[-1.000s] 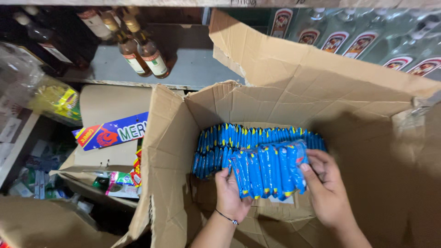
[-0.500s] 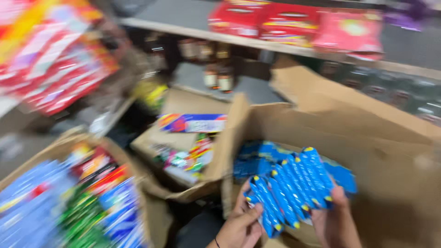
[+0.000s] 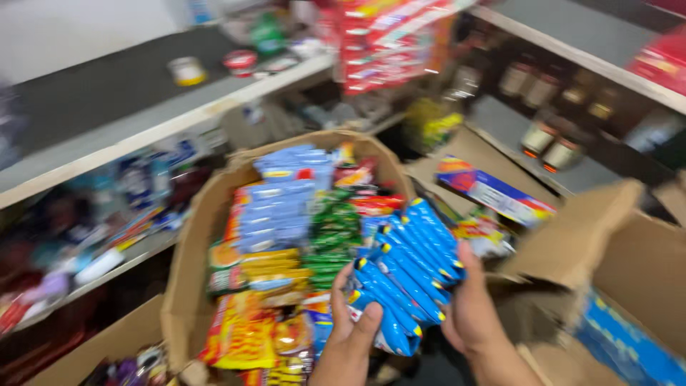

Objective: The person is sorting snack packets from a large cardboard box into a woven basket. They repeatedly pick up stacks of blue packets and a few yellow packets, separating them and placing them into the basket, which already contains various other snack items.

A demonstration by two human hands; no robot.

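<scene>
Holding a bundle of blue snack packets (image 3: 404,275) between both hands, low in the head view at about 6 o'clock. Left hand (image 3: 351,342) under the bundle's lower end at 7 o'clock of it, grip half closed, thumb and fingers wrapped on the bottom packets. Right hand (image 3: 470,307) at 4 o'clock of the bundle, palm flat against its side, fingers curled round the far edge; grip closed on the same bundle. Packets stacked side by side, long axes running from 11 to 5 o'clock, yellow tips showing at the lower right ends.

Bundle held just over the near right edge of an open cardboard box (image 3: 187,286) packed with mixed packets: pale blue ones (image 3: 282,196) at 12 o'clock, green ones (image 3: 332,232) in the middle, yellow and orange ones (image 3: 246,332) at 7 o'clock. Second open carton (image 3: 629,264) at 3 o'clock of the hands, more blue packets (image 3: 629,350) visible inside. Shelves (image 3: 143,129) at 10 o'clock, contents blurred.
</scene>
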